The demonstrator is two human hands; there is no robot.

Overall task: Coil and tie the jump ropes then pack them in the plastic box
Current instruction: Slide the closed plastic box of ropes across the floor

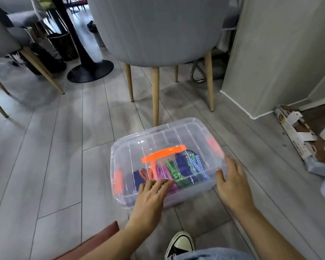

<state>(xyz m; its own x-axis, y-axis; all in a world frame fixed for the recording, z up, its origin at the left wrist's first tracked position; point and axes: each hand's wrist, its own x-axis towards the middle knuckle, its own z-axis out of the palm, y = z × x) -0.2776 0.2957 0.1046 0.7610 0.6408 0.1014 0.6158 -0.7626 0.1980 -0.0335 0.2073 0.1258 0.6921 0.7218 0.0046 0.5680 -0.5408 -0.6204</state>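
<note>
1. The plastic box (120,145) is sitting lidded on the floor, probably light, stiff and slick-walled.
2. The left hand (150,196) is lying flat on the lid; the right hand (231,182) is touching the right corner, fingers spread. Neither is gripping.
3. The jump ropes (178,169) are lying bundled inside, soft.
4. The orange handle (163,153) is likely offering the surest hold.

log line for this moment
lid on plastic box | jump ropes inside | left hand flat on lid | right hand at near-right corner
</note>
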